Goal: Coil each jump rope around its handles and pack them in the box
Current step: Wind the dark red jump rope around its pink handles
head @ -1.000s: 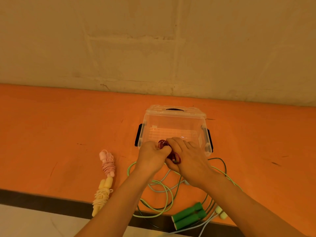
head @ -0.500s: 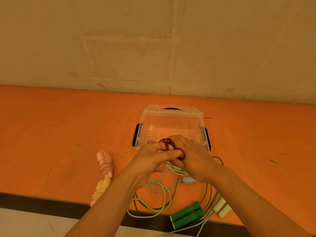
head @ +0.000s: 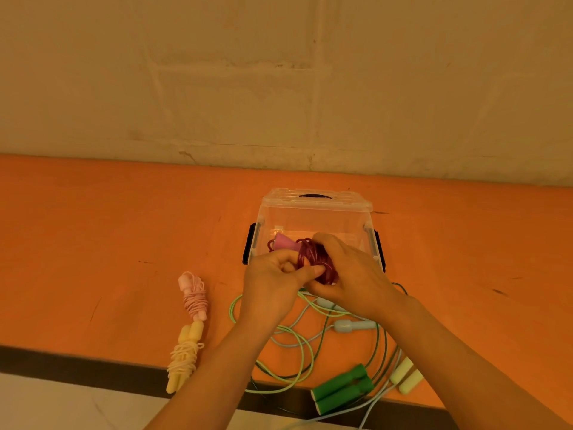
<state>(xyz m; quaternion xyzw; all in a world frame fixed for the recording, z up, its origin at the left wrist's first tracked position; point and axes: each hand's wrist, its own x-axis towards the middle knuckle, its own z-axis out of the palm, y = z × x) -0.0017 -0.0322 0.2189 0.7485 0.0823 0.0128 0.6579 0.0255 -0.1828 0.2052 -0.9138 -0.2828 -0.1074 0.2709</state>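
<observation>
You are finishing the wrap on the maroon jump rope (head: 316, 262), holding the bundle just over the near rim of the clear plastic box (head: 313, 217) at the twelve o'clock side of your reach. Your right hand (head: 350, 274) is curling its fingers around the coil, while your left hand (head: 273, 287) is pinching a strand of it between thumb and forefinger, seemingly tucking the loose end, though the fingers are hiding the knot itself. The pink handles (head: 286, 242) are poking out toward eleven o'clock. The next move is calling for you to secure that end firmly, then lower the bundle into the box without letting the turns slip.

At nine o'clock the pink coiled rope (head: 193, 296) and, at eight o'clock, the yellow coiled rope (head: 184, 355) are lying end to end, not yet packed. At six o'clock the loose green cords (head: 297, 346) are sprawling in a tangle with the green handles (head: 342, 387), the pale blue handle (head: 353, 325) and the pale yellow handles (head: 406, 375). All this is resting on an orange tabletop (head: 108, 243) with a dark front edge, and a blotchy beige wall (head: 279, 72) is rising behind.
</observation>
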